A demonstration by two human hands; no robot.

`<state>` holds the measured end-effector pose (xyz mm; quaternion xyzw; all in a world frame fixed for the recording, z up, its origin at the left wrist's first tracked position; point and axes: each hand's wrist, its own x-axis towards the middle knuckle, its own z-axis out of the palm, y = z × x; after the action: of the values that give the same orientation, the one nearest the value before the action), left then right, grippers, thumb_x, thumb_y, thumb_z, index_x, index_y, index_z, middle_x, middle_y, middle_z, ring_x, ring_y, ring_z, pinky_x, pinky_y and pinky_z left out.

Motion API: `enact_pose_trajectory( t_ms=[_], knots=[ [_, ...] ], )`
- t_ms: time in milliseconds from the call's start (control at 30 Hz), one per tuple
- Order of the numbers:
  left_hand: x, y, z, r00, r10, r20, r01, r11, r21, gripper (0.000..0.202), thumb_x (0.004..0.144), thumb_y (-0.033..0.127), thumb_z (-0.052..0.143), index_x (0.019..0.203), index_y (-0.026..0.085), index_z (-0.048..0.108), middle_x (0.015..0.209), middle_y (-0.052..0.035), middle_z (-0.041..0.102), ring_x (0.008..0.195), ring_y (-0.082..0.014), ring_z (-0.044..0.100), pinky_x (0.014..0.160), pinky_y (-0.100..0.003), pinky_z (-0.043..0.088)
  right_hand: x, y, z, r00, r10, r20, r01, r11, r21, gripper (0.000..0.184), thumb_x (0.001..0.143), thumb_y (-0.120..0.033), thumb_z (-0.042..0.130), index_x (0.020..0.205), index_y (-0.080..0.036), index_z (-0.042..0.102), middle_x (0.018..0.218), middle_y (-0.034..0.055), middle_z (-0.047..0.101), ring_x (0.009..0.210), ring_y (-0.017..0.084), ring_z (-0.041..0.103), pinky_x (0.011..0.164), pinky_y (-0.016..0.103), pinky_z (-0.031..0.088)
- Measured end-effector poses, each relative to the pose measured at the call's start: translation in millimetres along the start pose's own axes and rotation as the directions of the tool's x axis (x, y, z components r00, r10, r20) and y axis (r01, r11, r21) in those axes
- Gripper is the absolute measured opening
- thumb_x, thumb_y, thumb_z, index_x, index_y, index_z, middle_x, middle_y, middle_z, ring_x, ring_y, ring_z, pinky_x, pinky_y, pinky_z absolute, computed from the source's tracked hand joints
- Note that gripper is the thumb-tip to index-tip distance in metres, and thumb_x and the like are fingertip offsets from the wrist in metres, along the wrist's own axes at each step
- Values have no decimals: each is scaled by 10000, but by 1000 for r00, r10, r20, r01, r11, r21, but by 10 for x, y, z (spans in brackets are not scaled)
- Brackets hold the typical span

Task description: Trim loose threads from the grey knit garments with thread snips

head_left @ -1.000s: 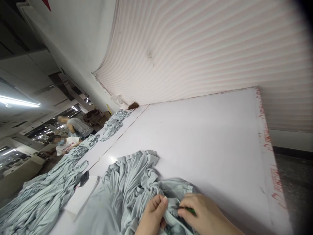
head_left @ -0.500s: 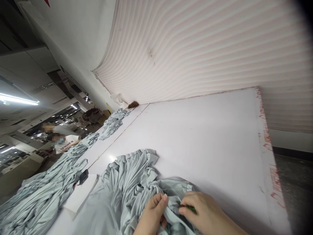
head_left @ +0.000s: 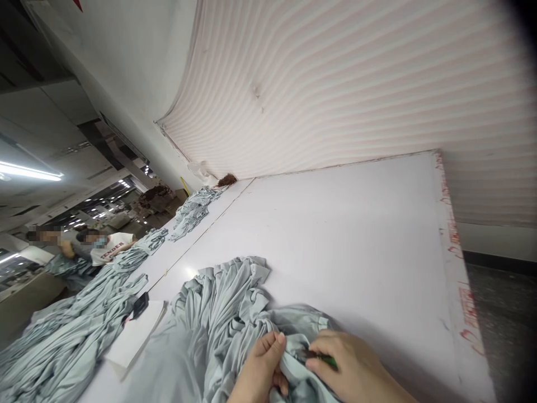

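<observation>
Bunched pale grey-green fabric (head_left: 226, 296), in deep folds, lies at the near side of the white table. My left hand (head_left: 262, 361) pinches part of this cloth between thumb and fingers. Close to its right, my right hand (head_left: 350, 358) is closed around thread snips (head_left: 327, 360); a green handle and a short dark metal part show between the fingers. The snips' tip points left at the cloth and touches or nearly touches it. The fingers hide most of the tool, so whether its blades are parted cannot be seen.
White paper sheets (head_left: 136, 344) with a small black object (head_left: 140, 305) at their top lie left of the cloth. More grey-green cloth (head_left: 71, 336) runs along the table's far left side. Two people are beyond it. A striped wall covering (head_left: 335, 84) rises behind the table (head_left: 356, 224).
My hands stay almost in place, with slightly more of the green handle showing now. In the background, one person has moved left, and grey-green cloth shows beside that person.
</observation>
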<state>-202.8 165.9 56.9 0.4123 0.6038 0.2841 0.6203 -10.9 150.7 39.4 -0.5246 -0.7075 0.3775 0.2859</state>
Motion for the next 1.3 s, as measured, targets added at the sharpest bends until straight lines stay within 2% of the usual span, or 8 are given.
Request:
enact_pose_trajectory(
  t_ms=[333, 433, 500, 633, 733, 900, 1033, 1300],
  knots=[
    [-4, -26, 11, 997, 11, 80, -12, 1000, 7, 504, 646, 617, 750, 782, 159, 591, 606, 58, 499, 487, -63, 428, 454, -202, 440, 68, 174, 65, 997, 72, -6, -66, 939, 336, 303, 875, -351, 516, 619, -199, 568, 599, -49, 503, 609, 134, 501, 558, 236, 341],
    [-33, -46, 103, 988, 124, 96, -138, 977, 164, 657, 555, 422, 878, 1107, 186, 613, 953, -30, 673, 855, -177, 622, 783, -293, 498, 36, 110, 47, 1000, 19, 12, -23, 882, 470, 335, 893, -376, 509, 611, -196, 513, 587, -64, 392, 583, 116, 411, 537, 233, 304],
    [-33, -46, 146, 974, 154, 169, -192, 953, 233, 752, 531, 288, 904, 1201, 209, 571, 1132, -55, 666, 1102, -236, 579, 964, -326, 418, 17, 81, 22, 1000, -8, 10, 1, 852, 523, 347, 900, -385, 516, 612, -194, 505, 589, -66, 374, 584, 114, 390, 536, 234, 296],
    [3, -7, 70, 939, 51, 339, -81, 994, 72, 498, 602, 337, 872, 1008, 172, 635, 909, -26, 658, 784, -143, 616, 658, -238, 472, -6, 148, -47, 1000, 13, -24, 1, 868, 497, 275, 896, -368, 542, 691, -198, 609, 646, -44, 507, 651, 139, 488, 578, 236, 351],
    [8, 27, -36, 962, -13, 273, 14, 1000, -4, 470, 650, 425, 836, 977, 135, 664, 732, 12, 592, 550, -49, 495, 503, -174, 385, -48, 211, -90, 999, 5, -33, 10, 900, 435, 149, 855, -307, 592, 775, -220, 683, 775, -19, 641, 764, 173, 590, 661, 245, 411],
    [12, 12, -53, 985, -42, 165, 47, 999, -23, 472, 648, 526, 804, 878, 136, 669, 622, 44, 527, 477, -38, 447, 473, -171, 387, -145, 157, -116, 1000, -7, -23, 13, 965, 262, 104, 800, -216, 610, 813, -252, 707, 850, -16, 666, 764, 169, 634, 663, 243, 433],
    [33, -33, -4, 998, 29, 54, -34, 995, 92, 498, 643, 631, 744, 684, 180, 536, 542, 83, 414, 447, -55, 371, 412, -178, 369, -151, 84, -119, 999, -42, -14, 44, 991, 125, 87, 814, -228, 607, 779, -240, 686, 839, -5, 647, 728, 168, 633, 638, 254, 429],
    [-94, 76, 137, 974, 222, -41, -181, 875, 448, 513, 800, 713, 480, 705, 208, 474, 500, 97, 319, 384, -64, 275, 362, -202, 229, -139, 54, -108, 996, -83, 17, 82, 996, 24, 105, 849, -262, 590, 859, -268, 694, 867, 1, 671, 751, 200, 649, 661, 298, 459]
  ],
)
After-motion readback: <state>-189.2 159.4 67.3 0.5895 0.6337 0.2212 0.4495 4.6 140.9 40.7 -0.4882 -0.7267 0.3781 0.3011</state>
